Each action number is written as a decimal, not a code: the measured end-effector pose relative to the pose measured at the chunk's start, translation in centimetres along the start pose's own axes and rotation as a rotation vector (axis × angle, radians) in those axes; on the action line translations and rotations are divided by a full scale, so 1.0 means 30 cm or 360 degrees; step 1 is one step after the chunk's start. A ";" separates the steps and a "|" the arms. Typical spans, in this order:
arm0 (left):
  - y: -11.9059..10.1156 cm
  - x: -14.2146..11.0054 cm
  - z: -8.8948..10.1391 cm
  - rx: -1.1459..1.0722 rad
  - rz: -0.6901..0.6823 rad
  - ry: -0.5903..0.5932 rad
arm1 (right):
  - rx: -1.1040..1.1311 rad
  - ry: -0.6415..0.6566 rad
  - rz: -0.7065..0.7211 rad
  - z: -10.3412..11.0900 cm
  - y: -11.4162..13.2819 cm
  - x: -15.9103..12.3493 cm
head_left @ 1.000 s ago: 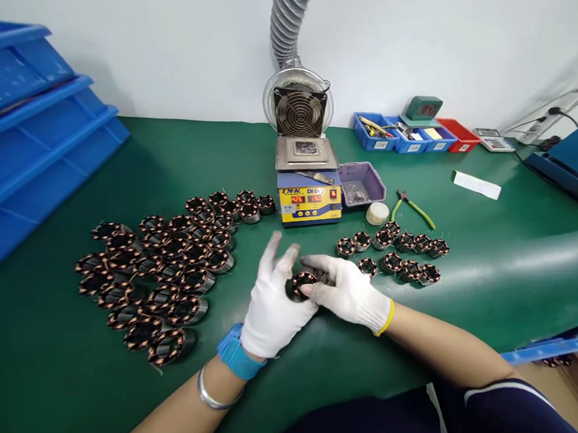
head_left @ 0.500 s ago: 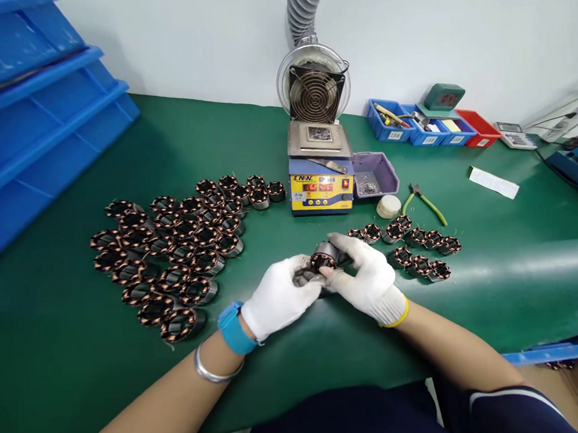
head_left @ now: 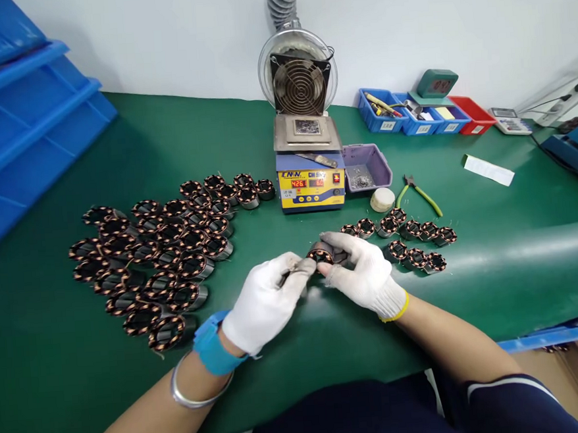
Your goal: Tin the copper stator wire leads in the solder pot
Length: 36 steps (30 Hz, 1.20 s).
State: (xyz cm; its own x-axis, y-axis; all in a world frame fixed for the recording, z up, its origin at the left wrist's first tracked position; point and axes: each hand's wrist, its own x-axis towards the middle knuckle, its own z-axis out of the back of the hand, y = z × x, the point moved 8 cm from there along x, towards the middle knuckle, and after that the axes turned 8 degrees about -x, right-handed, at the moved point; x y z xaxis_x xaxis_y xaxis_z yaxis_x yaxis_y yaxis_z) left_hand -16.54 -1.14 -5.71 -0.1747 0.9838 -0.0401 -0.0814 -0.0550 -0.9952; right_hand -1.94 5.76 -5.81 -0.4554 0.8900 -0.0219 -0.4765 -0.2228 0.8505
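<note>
A motor stator (head_left: 320, 252), a dark ring with copper windings, is held up over the green bench between my two gloved hands. My right hand (head_left: 362, 267) is closed round its right side, thumb at the near rim and fingers over the top. At the left rim, the fingers of my left hand (head_left: 269, 297) are pinched together against the stator; any thin wire between them is too small to make out. Many similar stators (head_left: 165, 255) stand grouped to the left. A smaller set of stators (head_left: 414, 258) sits to the right of my right hand.
Beyond my hands stands a yellow-fronted solder pot (head_left: 312, 192) with a fan behind it. Beside it are a purple bin (head_left: 387, 170), a round white pad (head_left: 382, 200) and green-handled cutters (head_left: 429, 200). Small blue boxes (head_left: 385, 119) line the wall; large blue crates (head_left: 30, 129) stand left.
My left hand has shifted from cradling under the stator to a pinch at its left rim. My right hand keeps its hold. The whole view has moved slightly.
</note>
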 end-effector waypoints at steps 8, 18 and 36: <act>0.059 0.015 0.024 -0.0905 0.0189 -0.0158 | 0.1041 0.0214 -0.0255 -0.037 -0.029 0.027; 0.102 -0.021 -0.125 -0.1065 0.0524 0.0118 | 0.1102 0.0187 -0.0394 -0.067 -0.041 0.008; 0.047 -0.020 -0.116 -0.0390 0.0296 0.0231 | 0.1369 0.0230 -0.0360 -0.089 -0.066 0.005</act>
State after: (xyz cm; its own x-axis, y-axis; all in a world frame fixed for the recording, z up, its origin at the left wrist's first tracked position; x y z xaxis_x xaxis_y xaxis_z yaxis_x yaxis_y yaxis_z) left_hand -13.15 -1.22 -7.39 -0.0211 0.9758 -0.2178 0.1803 -0.2106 -0.9608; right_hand -3.08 5.27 -8.92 -0.5368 0.8049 -0.2529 0.1349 0.3777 0.9160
